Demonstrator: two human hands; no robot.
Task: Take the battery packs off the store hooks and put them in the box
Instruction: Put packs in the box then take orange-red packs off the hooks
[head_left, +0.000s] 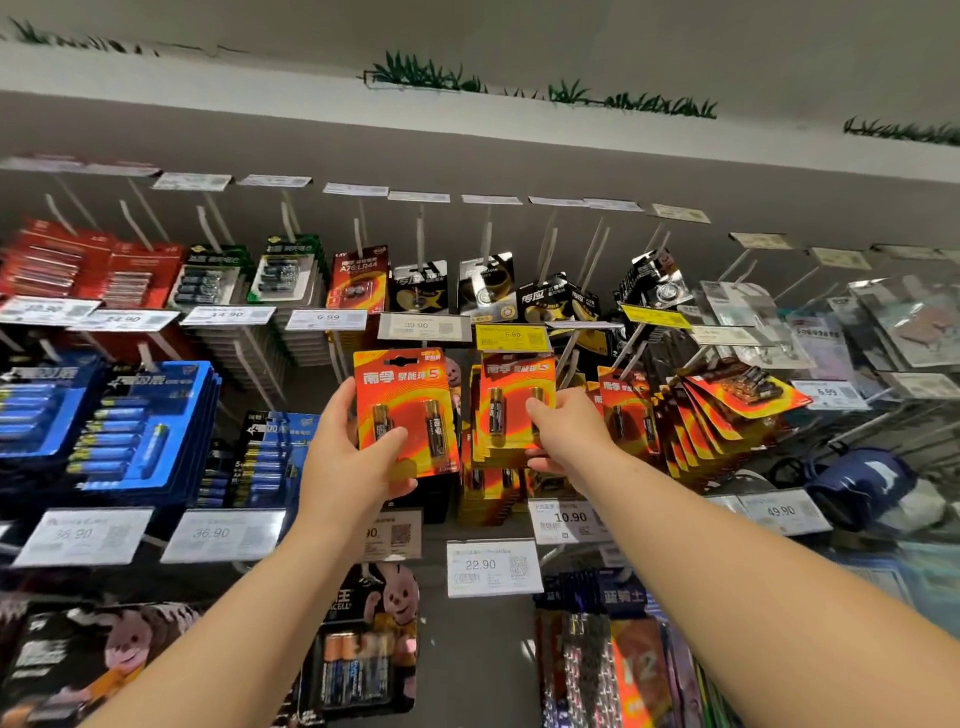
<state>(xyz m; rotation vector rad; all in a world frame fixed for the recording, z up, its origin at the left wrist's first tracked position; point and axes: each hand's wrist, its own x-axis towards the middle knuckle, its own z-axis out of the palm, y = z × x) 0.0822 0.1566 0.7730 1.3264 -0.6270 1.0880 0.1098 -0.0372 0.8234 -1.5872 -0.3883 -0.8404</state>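
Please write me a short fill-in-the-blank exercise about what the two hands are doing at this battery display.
1. The left hand holds an orange pack containing ____ batteries.
2. The right hand grips the front pack of a ____ stack.
3. The yellow price tag hangs ____ that stack.

Missing words: two; hanging; above

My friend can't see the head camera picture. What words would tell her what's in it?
A person's left hand holds an orange battery pack in front of a store wall of hanging batteries, while the right hand grips the front pack of an orange stack beside it. White price tags sit below the hooks.
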